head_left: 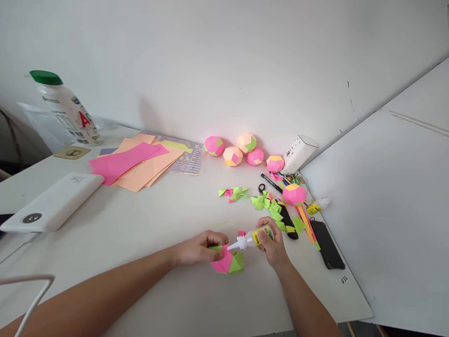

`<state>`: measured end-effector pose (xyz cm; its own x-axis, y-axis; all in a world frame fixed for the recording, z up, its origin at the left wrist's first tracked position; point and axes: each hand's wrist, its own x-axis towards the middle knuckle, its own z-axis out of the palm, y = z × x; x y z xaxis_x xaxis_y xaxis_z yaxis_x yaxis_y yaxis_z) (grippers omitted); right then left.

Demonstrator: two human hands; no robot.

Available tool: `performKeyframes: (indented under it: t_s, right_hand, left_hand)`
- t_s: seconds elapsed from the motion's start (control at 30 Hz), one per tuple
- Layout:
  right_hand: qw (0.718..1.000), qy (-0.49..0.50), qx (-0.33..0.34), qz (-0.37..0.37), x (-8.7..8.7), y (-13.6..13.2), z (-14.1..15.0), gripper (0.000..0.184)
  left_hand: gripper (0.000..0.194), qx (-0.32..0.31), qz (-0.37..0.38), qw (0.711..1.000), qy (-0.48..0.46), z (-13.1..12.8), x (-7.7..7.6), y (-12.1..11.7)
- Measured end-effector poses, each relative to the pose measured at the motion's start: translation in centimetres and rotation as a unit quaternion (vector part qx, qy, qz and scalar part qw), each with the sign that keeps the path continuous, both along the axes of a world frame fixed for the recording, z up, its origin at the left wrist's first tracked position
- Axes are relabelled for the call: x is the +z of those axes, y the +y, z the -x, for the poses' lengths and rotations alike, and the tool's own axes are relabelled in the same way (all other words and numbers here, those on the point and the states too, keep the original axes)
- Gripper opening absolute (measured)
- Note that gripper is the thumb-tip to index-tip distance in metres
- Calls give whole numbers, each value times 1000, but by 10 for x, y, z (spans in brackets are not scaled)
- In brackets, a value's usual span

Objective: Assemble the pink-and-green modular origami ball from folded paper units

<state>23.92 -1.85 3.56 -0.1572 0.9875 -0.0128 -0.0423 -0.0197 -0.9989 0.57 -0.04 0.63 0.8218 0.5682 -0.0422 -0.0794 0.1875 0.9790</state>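
My left hand (196,249) is closed on a half-built folded paper piece (228,262) of pink and green, which rests on the white table (147,234). My right hand (271,243) grips a small glue bottle (250,238) with a yellow label. Its white nozzle points left and touches the top of the paper piece. A small pink scrap (242,232) lies just behind the nozzle.
Folded green and pink paper units (266,203) lie beyond my hands. Several finished paper balls (245,150) sit by the wall, one more (293,194) nearer. Pink and orange sheets (140,164), a white power bank (52,203), a bottle (66,110), a black phone (328,250) and a pen (271,182).
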Motion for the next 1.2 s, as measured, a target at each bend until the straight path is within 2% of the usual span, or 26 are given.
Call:
performKeyframes:
  t_s: [0.43,0.8,1.2]
  right_hand:
    - [995,30,-59,76,-1,2,10,38]
    - [995,50,-57,60,0,0,9,37]
    - [994,65,-60,61,0,-4,8,30]
  left_hand:
    - [26,-7,-78,997,18,-2,6,-1]
    - [27,0,-80,997,15,-2,2,-2]
    - [28,3,-77,997,23,-3,9,-2]
